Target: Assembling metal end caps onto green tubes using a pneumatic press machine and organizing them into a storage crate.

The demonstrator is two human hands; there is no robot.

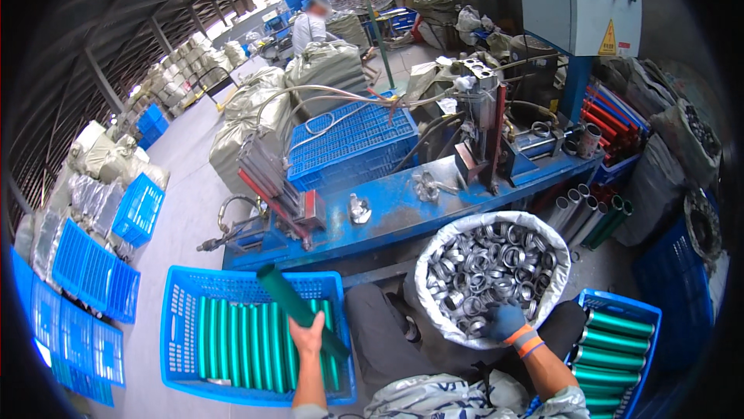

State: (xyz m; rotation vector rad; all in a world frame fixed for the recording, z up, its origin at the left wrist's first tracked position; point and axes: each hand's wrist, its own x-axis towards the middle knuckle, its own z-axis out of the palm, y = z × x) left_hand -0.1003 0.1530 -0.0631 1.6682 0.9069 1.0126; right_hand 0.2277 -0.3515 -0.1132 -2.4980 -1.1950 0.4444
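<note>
My bare left hand (308,335) is closed around a dark green tube (283,293), which slants above a blue crate (177,326) at the lower left. Inside that crate lies a row of similar shiny green tubes (242,341). My right hand (505,321), in a dark glove with an orange and grey band at the wrist, reaches into the near side of a white sack (425,283) full of grey metal rings (496,268). Its fingertips are down among the rings, so I cannot make out whether they grip one.
A blue machine bench (372,221) with upright clamps spans the front. A second crate of green tubes (616,357) is at my right. A control box (577,1) hangs at the upper right. Stacked crates (93,272) line the left; a person (308,30) is farther back.
</note>
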